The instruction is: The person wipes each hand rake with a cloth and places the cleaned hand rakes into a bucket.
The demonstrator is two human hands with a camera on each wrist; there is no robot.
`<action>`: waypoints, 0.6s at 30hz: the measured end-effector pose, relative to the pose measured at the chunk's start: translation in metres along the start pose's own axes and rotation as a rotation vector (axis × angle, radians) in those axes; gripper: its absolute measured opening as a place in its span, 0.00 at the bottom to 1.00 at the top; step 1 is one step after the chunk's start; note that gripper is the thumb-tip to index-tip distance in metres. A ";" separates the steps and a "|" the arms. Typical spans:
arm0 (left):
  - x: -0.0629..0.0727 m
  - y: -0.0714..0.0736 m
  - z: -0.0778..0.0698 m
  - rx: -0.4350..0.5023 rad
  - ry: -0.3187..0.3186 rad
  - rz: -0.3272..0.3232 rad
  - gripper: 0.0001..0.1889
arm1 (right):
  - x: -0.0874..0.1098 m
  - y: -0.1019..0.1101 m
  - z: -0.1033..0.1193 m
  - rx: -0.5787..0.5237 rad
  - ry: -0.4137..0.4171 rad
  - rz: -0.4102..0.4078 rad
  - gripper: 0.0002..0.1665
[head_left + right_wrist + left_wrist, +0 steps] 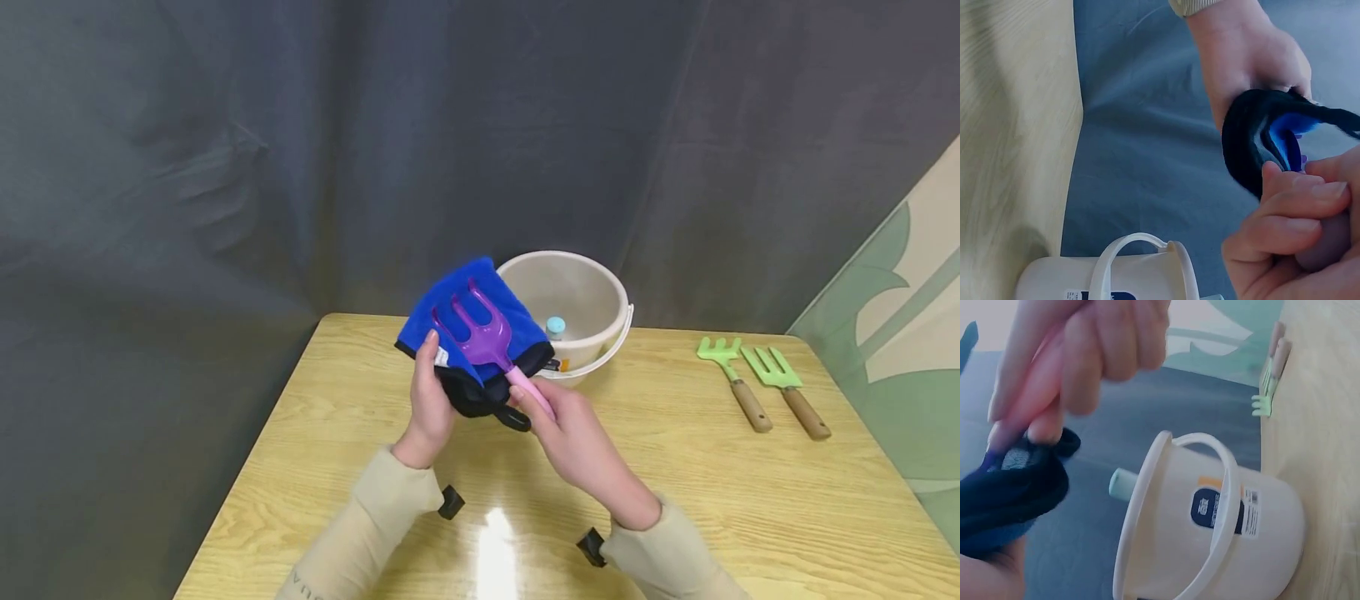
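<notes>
My right hand (pixel 581 433) grips the pink handle (pixel 528 390) of a small purple garden fork (pixel 489 340). The fork's three prongs point up and away, lying over a blue cloth (pixel 521 321) with black edging and a black loop. My left hand (pixel 430 404) holds this cloth from the left, its thumb on the upper side and the other fingers hidden beneath. In the right wrist view the cloth (pixel 1244 147) is folded up around the fork's head, and the right fingers (pixel 1285 209) curl round the handle close to its black edge.
Behind the cloth stands a white bucket (pixel 1272 515) with a raised-rim handle (pixel 1225 506); a light-blue-topped object (pixel 555 325) shows inside it. On the right of the wooden table (pixel 675 475) lie a green hand rake (pixel 723 357) and a green fork (pixel 780 372) with wooden handles. A dark curtain hangs behind.
</notes>
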State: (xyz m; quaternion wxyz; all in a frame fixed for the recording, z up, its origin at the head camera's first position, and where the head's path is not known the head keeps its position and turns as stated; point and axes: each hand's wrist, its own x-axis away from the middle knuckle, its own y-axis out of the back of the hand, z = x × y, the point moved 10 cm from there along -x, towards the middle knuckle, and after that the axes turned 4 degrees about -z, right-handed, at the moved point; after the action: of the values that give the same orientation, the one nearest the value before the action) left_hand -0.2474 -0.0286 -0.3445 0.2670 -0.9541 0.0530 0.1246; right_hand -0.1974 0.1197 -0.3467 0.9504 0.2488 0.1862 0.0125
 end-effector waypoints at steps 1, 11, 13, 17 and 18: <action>0.002 -0.001 0.002 -0.027 0.008 0.007 0.34 | -0.001 0.000 0.000 -0.005 -0.005 -0.005 0.10; 0.019 -0.015 0.019 -0.266 0.064 0.119 0.32 | -0.009 0.009 -0.002 -0.034 0.007 -0.033 0.12; 0.018 -0.013 0.018 -0.242 0.061 0.103 0.31 | -0.008 0.009 -0.001 -0.034 0.020 -0.025 0.13; 0.013 -0.006 0.009 -0.161 0.023 0.034 0.30 | -0.007 0.006 0.001 -0.034 0.026 0.000 0.14; 0.012 -0.005 0.005 -0.133 0.005 0.014 0.30 | -0.006 0.005 0.001 -0.035 0.023 0.007 0.14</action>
State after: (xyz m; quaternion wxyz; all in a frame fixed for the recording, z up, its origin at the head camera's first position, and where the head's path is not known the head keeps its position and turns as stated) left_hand -0.2363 -0.0222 -0.3494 0.2020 -0.9697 0.0519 0.1276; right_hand -0.2024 0.1231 -0.3417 0.9523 0.2329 0.1962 0.0218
